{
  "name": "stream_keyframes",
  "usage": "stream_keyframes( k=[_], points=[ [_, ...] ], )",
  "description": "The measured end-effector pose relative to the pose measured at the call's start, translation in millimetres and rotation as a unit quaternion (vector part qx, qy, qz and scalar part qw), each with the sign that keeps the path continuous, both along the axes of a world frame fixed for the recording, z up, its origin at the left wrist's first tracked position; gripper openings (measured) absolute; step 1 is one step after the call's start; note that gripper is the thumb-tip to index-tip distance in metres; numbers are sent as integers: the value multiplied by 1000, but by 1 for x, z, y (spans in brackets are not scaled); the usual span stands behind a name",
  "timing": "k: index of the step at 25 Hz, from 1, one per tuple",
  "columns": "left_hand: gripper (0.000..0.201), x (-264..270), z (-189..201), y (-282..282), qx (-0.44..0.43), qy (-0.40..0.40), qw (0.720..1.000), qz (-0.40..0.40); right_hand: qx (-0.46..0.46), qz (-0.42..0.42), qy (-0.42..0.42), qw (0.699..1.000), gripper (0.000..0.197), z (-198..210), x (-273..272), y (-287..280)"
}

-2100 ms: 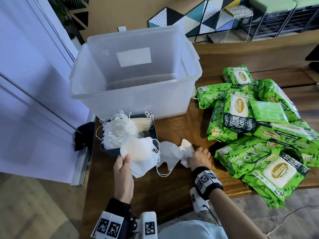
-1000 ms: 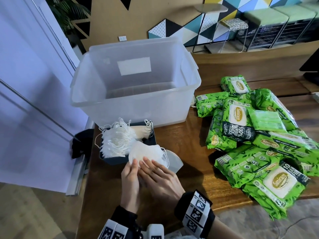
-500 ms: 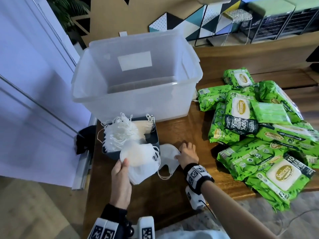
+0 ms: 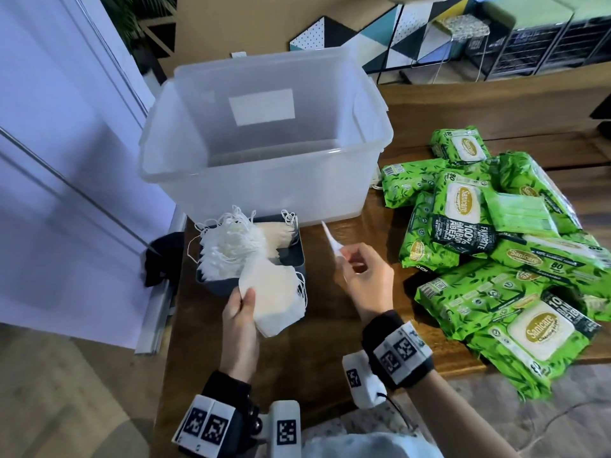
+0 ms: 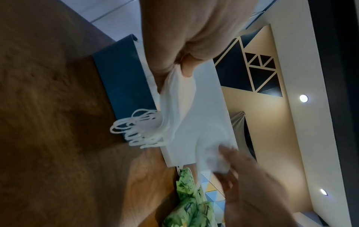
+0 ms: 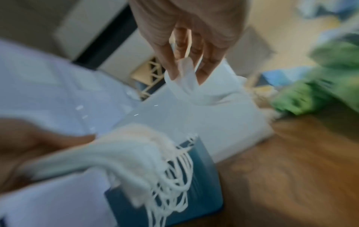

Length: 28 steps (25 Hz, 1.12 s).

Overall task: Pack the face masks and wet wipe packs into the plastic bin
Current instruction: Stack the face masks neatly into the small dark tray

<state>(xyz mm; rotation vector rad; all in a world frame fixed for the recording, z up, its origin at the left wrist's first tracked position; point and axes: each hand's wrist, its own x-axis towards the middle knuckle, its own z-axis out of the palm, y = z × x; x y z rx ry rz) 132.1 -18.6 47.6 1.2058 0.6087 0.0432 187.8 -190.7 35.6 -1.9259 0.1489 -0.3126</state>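
Two hands work over the brown wooden worktop (image 4: 334, 352). The left hand (image 4: 238, 317) has its grip pinched on a stack of white folded face masks (image 4: 274, 300), held just in front of a dark blue tray (image 4: 291, 259) heaped with more white masks (image 4: 231, 249). The right hand (image 4: 365, 279) pinches a single white face mask (image 4: 332, 241), raised edge-on beside the tray. Behind the tray stands a large translucent plastic bin (image 4: 264, 180), nothing visible inside. To the right lies a pile of green wet wipe packs (image 4: 489, 259).
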Motion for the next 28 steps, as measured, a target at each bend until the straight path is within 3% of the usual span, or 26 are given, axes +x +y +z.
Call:
stream_keyframes(
  k=[2,4,6,9,15,17,19,21,23,25,28],
  points=[
    [35,2,-1,-6,-16,-6,1000,2,-123,58,-142,981,9,12,-14,22],
    [37,6,-2,-10,-32,-16,999,18,-298,127,-246,914,21,5,-34,44],
    [37,9,-4,-10,-41,-22,998,36,-368,176,-284,868,29,-6,-49,56],
    [35,8,-5,-9,-44,-19,997,54,-362,208,-269,868,38,-10,-57,64],
    [34,6,7,-8,-73,-36,993,82,-380,242,-223,865,33,2,-62,76],
    [25,4,4,-5,-26,-40,996,74,-381,256,-248,853,32,4,-63,75],
    [21,1,0,4,21,-46,996,68,-311,255,-263,877,26,6,-59,69],
    [24,-2,-1,15,47,-45,997,41,-176,192,-159,952,20,15,-50,57],
    [25,-4,2,25,80,-38,996,-6,-37,145,31,988,16,19,-33,42],
    [24,-5,2,33,116,-35,991,-49,67,178,181,965,20,15,-20,34],
    [27,-3,2,38,157,-31,982,-101,113,270,291,911,45,8,-21,42]
  ],
)
